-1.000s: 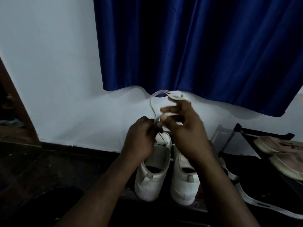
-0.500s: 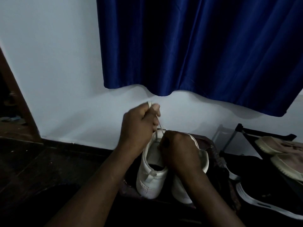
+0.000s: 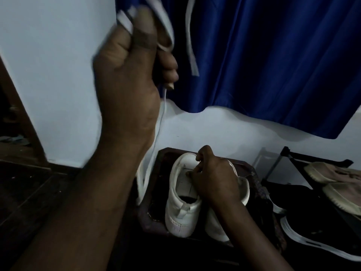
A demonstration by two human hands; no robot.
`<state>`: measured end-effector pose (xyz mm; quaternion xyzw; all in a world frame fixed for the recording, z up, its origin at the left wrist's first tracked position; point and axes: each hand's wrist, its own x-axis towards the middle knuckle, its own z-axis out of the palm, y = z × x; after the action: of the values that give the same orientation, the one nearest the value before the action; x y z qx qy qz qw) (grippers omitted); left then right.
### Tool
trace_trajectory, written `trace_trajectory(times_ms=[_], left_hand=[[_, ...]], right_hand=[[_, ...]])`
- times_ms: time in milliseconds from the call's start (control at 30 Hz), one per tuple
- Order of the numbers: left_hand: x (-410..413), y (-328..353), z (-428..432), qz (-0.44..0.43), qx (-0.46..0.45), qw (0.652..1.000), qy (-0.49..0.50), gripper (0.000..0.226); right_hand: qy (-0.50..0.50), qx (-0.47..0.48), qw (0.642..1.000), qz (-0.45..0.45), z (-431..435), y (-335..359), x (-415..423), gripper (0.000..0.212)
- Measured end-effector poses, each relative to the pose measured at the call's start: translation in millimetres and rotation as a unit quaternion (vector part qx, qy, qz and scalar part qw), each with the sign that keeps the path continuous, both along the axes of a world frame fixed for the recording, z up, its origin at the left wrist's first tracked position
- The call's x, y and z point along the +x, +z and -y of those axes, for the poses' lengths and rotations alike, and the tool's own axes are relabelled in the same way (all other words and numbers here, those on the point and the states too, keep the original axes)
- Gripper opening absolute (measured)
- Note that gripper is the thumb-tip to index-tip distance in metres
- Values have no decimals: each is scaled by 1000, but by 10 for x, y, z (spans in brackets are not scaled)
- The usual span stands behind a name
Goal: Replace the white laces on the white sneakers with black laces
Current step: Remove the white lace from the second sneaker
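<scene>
**White lace held high over the sneakers**

Nearest the camera, the left hand point(image 3: 127, 75), blurred, raised high, fist clenched round the white lace point(image 3: 189, 47). One loose end dangling beside the fingers, a thin strand running down to a loop just beside the dark stand point(image 3: 152, 216). Lower and farther off, the right hand point(image 3: 214, 177), fingers curled and clamped on the lacing area of a white sneaker point(image 3: 179, 216), upright on that stand, heel toward the camera. Close against it on the right, a second sneaker point(image 3: 244, 190), mostly hidden by the wrist. Farther right, a black rack point(image 3: 289, 155) with tan shoes point(image 3: 332, 173). Below those, a black shoe with a white sole point(image 3: 302, 239). Behind everything, a pale wall point(image 3: 58, 75) and a blue curtain point(image 3: 273, 55).
</scene>
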<state>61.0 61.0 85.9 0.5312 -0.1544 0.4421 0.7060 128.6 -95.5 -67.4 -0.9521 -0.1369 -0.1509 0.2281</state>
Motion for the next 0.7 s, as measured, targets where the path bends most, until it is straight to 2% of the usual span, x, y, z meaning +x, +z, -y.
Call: trace_trajectory(times_ms=[67,133,267,433,500,533,600,700], left_hand=[[85,-165,-10,-95,6,995,-2,30],[151,-398,-9,-209,49,977,-14,32],[180,-708,-107,-384,166,905,-77,36],[162,-769,-238,-494,312,808,-72,37],[154,-771,-253,-501,400,765,-54,39],[149,-772,-252,-492,430,756,-39,40],[135,-757,-241,-470,428,771,-34,42],[111,-740,-260,-423,377,821,-72,45]], right_hand=[[13,11,1000,0,15,7,-18,35],[30,28,999,-2,21,23,-34,37],[45,86,995,-12,27,36,-19,41],[74,148,986,26,32,74,-41,44],[110,177,977,32,-3,133,-87,51],[137,185,973,28,-36,160,-118,57],[194,198,961,-1,-97,210,-181,68],[263,241,933,-38,-167,254,-247,75]])
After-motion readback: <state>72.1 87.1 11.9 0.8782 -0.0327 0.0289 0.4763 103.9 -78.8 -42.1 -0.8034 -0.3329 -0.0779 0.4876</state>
